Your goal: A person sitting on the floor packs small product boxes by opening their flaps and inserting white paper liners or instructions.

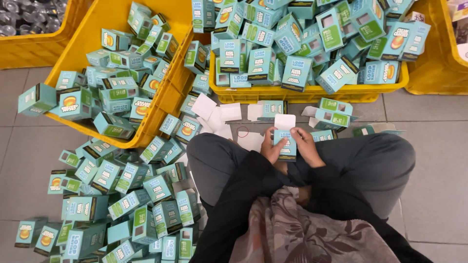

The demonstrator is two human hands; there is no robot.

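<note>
Carton position: upright between my hands above my lap, long axis pointing away from me, white top flap open. My left hand grips its left side; my right hand pinches its right edge, both equally near.

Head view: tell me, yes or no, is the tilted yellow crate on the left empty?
No: the tilted yellow crate holds many small teal boxes.

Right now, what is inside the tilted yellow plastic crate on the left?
The tilted yellow plastic crate holds loose small teal cardboard boxes, some spilling out. Whatever lies beneath them is covered.
</note>
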